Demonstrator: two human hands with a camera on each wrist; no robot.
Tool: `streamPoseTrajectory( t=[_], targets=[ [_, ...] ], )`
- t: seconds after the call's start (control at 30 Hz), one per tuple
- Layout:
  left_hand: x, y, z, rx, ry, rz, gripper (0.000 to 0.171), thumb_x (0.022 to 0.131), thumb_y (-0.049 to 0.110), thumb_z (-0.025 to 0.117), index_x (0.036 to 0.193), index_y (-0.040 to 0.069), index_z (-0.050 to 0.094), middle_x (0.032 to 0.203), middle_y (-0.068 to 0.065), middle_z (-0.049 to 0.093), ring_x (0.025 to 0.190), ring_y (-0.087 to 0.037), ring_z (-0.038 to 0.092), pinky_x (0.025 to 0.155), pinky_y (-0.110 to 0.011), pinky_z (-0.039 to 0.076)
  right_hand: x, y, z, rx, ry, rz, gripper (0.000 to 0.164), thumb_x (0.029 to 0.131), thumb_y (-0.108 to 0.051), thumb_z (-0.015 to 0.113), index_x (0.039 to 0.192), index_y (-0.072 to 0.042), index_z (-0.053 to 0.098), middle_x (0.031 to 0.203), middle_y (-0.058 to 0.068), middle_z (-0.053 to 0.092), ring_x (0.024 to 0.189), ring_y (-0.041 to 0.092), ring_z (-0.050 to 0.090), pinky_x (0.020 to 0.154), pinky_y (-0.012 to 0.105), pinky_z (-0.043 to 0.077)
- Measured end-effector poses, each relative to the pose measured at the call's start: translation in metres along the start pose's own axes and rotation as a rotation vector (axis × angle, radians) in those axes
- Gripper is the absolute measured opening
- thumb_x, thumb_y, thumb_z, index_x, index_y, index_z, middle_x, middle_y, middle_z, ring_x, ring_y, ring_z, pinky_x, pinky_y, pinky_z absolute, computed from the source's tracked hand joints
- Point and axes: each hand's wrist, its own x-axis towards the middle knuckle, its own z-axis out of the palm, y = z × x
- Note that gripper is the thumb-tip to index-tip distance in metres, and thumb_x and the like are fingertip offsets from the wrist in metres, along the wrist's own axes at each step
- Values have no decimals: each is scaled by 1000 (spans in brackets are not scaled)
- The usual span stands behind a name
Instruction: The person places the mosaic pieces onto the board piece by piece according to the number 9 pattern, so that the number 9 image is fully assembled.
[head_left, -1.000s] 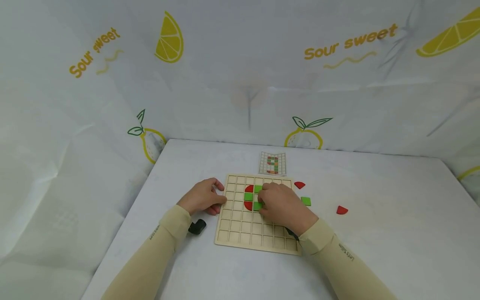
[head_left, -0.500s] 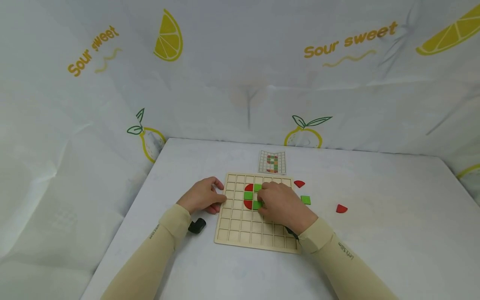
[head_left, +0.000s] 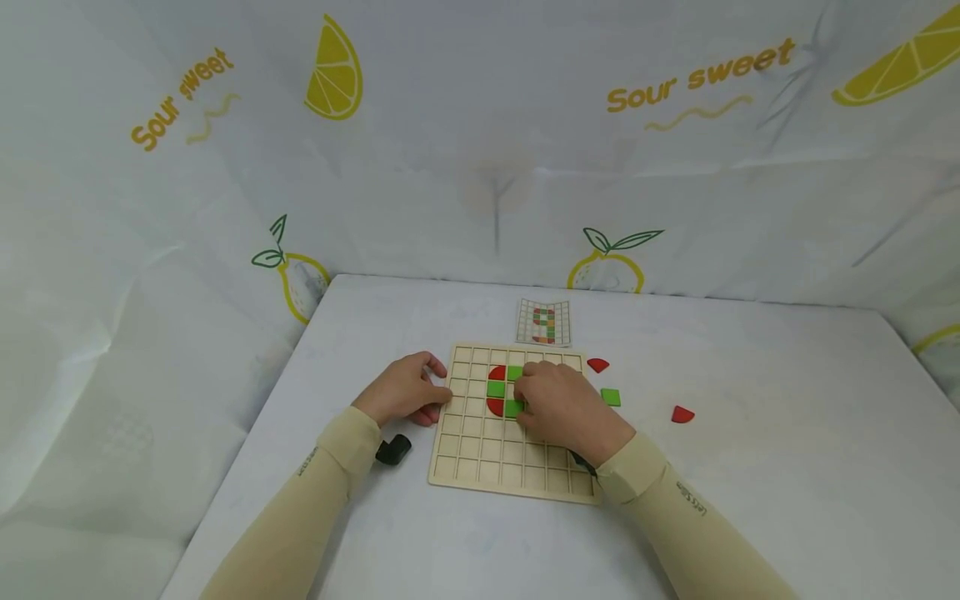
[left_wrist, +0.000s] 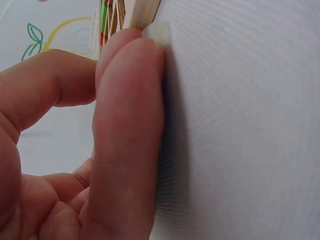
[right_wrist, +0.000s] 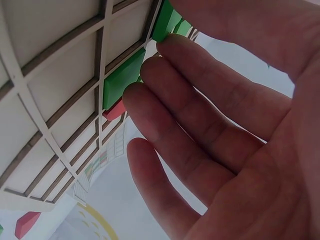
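A wooden grid board lies flat on the white table. My left hand touches the board's left edge, thumb and fingers spread beside it. Over the board's right half is my right hand, its thumb and index finger at the green squares. Set in the cells are an upper red quarter-circle, a lower red quarter-circle and green squares. In the right wrist view the fingertips meet near a green square; whether they pinch a piece is hidden.
A pattern card lies beyond the board. To the right lie a loose red quarter-circle, a loose green square and a farther red quarter-circle. A black device shows by the left wrist. A printed cloth hangs behind.
The head view has tilted slightly, so everything sits a few pixels higher. Both hands keep their places on the board, and the visible pieces have not moved.
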Motion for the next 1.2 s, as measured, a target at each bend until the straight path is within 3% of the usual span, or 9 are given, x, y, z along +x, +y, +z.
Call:
streamPoseTrajectory(
  t=[0.4,0.57,0.77,1.03,1.2],
  targets=[
    [1,6,5,11,-10,12,35,95,15,78,126,10,61,85,-12,72,61,-19,73,61,-30,65,-7,8,-6,25,-1,20,5,89,-16,83,90,-13,80,85,-4,64,75,13,54,70,31,52],
    [0,8,5,22,-14,1,36,94,15,78,126,10,61,86,-12,72,61,-18,73,61,-29,65,-20,21,-17,64,-12,92,10,91,-19,82,98,-11,81,91,-2,66,79,13,59,73,31,56],
    [-2,3,0,31,-7,-2,37,94,17,76,127,10,61,86,-12,72,63,-19,73,63,-29,65,-52,44,-27,27,-16,148,16,93,-23,84,102,-10,82,97,-1,70,88,15,63,82,38,61],
    [0,-1,-2,43,1,-33,37,95,19,77,128,12,61,92,-12,71,67,-21,75,66,-31,66,-112,67,-28,25,-70,270,22,90,-30,87,103,-12,82,101,-1,71,95,20,68,89,45,63],
    [1,2,-1,37,-11,-16,38,96,19,77,129,11,61,92,-12,71,67,-20,75,66,-31,66,-140,77,-21,3,-53,282,21,87,-30,89,98,-14,81,96,-5,68,87,15,64,82,41,62]
  ],
)
